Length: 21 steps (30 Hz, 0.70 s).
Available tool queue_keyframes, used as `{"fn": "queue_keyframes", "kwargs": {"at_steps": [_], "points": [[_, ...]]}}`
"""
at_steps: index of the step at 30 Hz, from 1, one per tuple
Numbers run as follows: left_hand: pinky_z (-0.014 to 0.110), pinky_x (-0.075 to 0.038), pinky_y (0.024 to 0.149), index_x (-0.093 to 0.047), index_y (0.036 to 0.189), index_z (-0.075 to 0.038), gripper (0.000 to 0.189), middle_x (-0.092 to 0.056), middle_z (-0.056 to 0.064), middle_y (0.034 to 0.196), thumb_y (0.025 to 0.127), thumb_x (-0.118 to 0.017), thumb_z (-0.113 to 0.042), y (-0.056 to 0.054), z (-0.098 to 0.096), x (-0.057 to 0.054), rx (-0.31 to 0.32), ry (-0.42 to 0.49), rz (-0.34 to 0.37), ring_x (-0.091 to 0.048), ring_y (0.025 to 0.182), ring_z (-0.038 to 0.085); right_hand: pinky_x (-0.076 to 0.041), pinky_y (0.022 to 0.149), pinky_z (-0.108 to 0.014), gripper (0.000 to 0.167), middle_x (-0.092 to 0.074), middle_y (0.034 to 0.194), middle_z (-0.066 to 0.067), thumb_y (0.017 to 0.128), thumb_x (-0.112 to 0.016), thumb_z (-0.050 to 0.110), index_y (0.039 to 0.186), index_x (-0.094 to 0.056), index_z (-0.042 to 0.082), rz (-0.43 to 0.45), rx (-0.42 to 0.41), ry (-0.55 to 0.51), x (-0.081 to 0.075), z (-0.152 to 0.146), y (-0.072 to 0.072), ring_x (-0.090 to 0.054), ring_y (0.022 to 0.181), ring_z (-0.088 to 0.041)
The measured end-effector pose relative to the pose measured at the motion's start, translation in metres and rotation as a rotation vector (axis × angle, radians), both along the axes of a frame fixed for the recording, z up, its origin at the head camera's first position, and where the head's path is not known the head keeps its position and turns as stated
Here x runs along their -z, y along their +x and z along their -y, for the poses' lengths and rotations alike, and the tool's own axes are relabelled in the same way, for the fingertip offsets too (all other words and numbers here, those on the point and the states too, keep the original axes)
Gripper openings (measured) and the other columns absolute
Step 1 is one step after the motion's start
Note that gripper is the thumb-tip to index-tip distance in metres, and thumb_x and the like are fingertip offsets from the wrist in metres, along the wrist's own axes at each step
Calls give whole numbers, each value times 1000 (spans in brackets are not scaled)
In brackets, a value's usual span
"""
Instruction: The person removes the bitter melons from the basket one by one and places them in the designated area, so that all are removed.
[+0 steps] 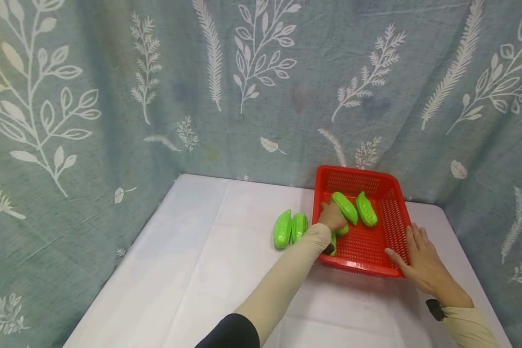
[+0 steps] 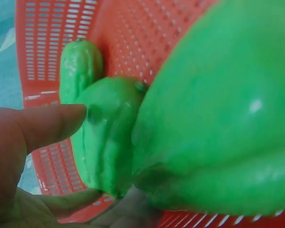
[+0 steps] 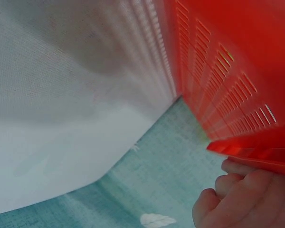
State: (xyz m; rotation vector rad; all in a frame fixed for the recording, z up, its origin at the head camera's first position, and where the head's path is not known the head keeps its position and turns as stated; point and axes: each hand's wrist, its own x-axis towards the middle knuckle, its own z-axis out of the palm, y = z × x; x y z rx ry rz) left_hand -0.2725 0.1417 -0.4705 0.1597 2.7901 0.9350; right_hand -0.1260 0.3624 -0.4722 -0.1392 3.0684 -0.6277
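Note:
Inside the red basket (image 1: 365, 253), my left hand (image 1: 332, 216) holds a shiny green gourd (image 2: 109, 137) between thumb and fingers. Another gourd (image 2: 218, 109) looms close to the left wrist camera, and one more (image 2: 80, 66) shows behind the held one. From the head view, a gourd (image 1: 344, 208) lies beside the left hand and a second (image 1: 366, 210) to its right; other gourds are partly hidden under the hand and wrist. My right hand (image 1: 426, 263) grips the basket's right rim near the front corner, its fingers at the rim (image 3: 256, 159) in the right wrist view.
Two more green gourds (image 1: 282, 229) lie side by side on the white table (image 1: 226, 251), left of the basket. A grey-green leaf-patterned curtain (image 1: 252, 130) hangs behind the table and along its sides. The basket stands near the back right.

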Motion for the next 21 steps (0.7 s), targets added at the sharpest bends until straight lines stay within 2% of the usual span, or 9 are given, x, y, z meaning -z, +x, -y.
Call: {"fn": "queue_keyframes", "kwargs": {"at_steps": [2,4,7,9,12,16,18,21], "points": [[20,-52,67,-66,123,-5,46,-59,12,125,79,-79,-9,1,0,0,-19,-2,7,-54,99,18,-12,119,-81,103,2,166,-40,103,-48,59,160,2,-12,5,2,0,-1,1,1,5,154,-59],[21,-52,68,-66,122,-5,45,-60,11,123,79,-78,-7,0,-1,0,-28,-6,8,-55,99,18,-11,119,-80,103,3,166,-40,103,-47,58,160,3,-12,9,1,0,-1,1,1,6,154,-59],[24,-53,75,-68,118,-5,39,-67,9,119,80,-77,-8,-1,0,2,-9,-7,-28,-57,104,20,-10,120,-80,102,2,166,-40,103,-47,58,160,3,-12,6,0,3,0,1,2,5,154,-59],[26,-54,76,-68,114,-5,34,-69,9,112,80,-75,-7,-2,2,4,-4,19,-42,-60,99,21,-10,120,-79,102,3,166,-40,103,-47,57,160,4,-11,6,-1,3,0,1,2,6,154,-58],[28,-53,72,-67,107,-5,30,-71,10,102,78,-74,-2,0,6,2,-24,106,-37,-62,89,22,-10,120,-80,102,3,166,-40,103,-47,58,160,3,-12,10,-3,2,-1,1,3,6,154,-58],[31,-56,74,-65,114,-2,37,-73,13,102,78,-71,0,0,8,1,-63,206,-46,-69,98,28,-10,120,-80,102,3,166,-40,103,-47,57,159,3,-12,9,-7,1,-2,2,3,6,154,-59],[31,-58,78,-65,117,-2,39,-74,15,106,78,-70,0,-1,8,0,-64,230,-60,-70,105,31,-10,119,-80,102,3,166,-40,103,-46,57,159,3,-13,5,-7,3,-3,2,3,6,154,-59],[30,-58,79,-66,115,-1,36,-73,15,108,79,-71,-4,-1,8,0,-55,229,-41,-70,106,32,-11,118,-81,102,3,166,-40,103,-46,57,159,3,-13,7,-4,2,-4,3,2,6,154,-59]]}}
